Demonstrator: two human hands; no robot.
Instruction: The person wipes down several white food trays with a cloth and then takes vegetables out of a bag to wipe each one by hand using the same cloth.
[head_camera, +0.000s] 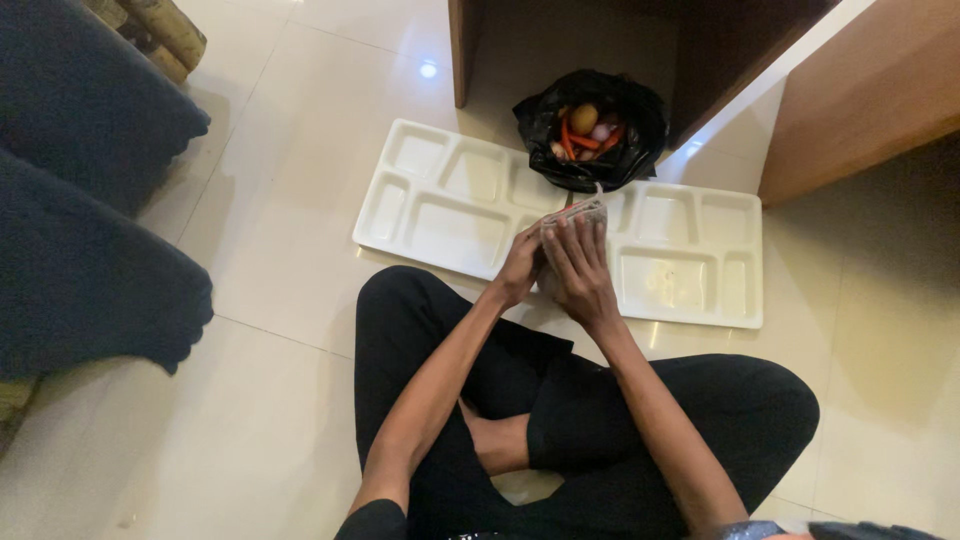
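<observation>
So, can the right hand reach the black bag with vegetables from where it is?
Probably yes. The right hand is just short of the black bag, with nothing between, but both hands are busy holding a small clear packet.

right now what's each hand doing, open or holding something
Left hand: closed on the clear packet, gripping its left side.
Right hand: closed on the same packet, fingers wrapped over its front.

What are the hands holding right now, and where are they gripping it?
Both the left hand and right hand clasp a small clear packet around its lower part; its top edge sticks out.
</observation>
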